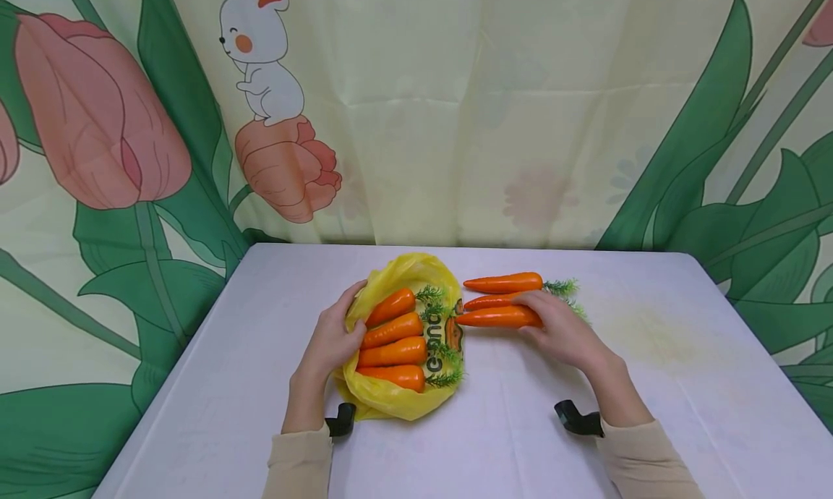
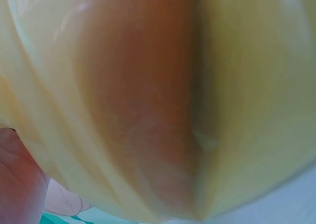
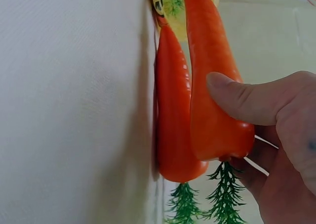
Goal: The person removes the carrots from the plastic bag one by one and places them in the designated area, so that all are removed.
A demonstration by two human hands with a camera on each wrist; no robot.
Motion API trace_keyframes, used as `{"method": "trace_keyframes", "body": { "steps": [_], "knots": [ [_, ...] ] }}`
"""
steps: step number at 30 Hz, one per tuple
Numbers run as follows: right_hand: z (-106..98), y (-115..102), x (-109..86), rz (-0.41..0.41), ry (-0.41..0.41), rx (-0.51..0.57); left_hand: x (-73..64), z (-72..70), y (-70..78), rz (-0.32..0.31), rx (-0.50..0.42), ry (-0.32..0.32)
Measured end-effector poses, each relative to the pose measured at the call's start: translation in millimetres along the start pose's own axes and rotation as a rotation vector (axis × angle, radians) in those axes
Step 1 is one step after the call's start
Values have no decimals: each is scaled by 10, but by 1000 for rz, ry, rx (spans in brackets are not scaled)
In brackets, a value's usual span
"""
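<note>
A yellow plastic bag (image 1: 390, 405) lies with its mouth spread wide, and several orange carrots (image 1: 390, 353) with green feathery tops rest side by side in it. My left hand (image 1: 335, 340) grips the bag's left rim, thumb inside. In the left wrist view the bag film (image 2: 266, 85) fills most of the picture, with a blurred orange shape behind it. My right hand (image 1: 562, 329) pinches a carrot (image 1: 491, 317), its tip at the bag's right edge. The right wrist view shows the thumb across this carrot (image 3: 212, 61), with another carrot (image 3: 173, 110) beside it.
Two more carrots lie right of the bag on the white-covered table (image 1: 494, 441): one at the back (image 1: 507, 283) and one (image 1: 488, 301) partly under my right hand. A printed curtain (image 1: 455, 123) hangs behind the table's far edge.
</note>
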State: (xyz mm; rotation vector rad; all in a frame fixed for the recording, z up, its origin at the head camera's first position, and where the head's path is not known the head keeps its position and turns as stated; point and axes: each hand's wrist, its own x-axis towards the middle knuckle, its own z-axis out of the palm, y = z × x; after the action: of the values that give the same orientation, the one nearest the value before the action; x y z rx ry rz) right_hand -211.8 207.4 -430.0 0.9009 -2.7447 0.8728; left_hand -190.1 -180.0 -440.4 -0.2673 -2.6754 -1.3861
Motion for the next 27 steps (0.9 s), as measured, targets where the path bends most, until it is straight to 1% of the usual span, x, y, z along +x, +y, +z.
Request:
{"method": "trace_keyframes", "body": {
  "steps": [4,9,13,20,27],
  "knots": [
    [11,20,-16,8,9,-3,-1,-2,-2,0,4,-4],
    [37,28,-34,78,-2,-64,5,-9,-2,10,7,2],
    [52,38,-41,99,-5,-97,4,-18,-1,9,8,-3],
    [56,68,-54,122,-23,-91,0,-25,-4,-1,10,0],
    [9,74,-90,144,-38,-95,9,-22,-15,34,-7,9]
  ]
}}
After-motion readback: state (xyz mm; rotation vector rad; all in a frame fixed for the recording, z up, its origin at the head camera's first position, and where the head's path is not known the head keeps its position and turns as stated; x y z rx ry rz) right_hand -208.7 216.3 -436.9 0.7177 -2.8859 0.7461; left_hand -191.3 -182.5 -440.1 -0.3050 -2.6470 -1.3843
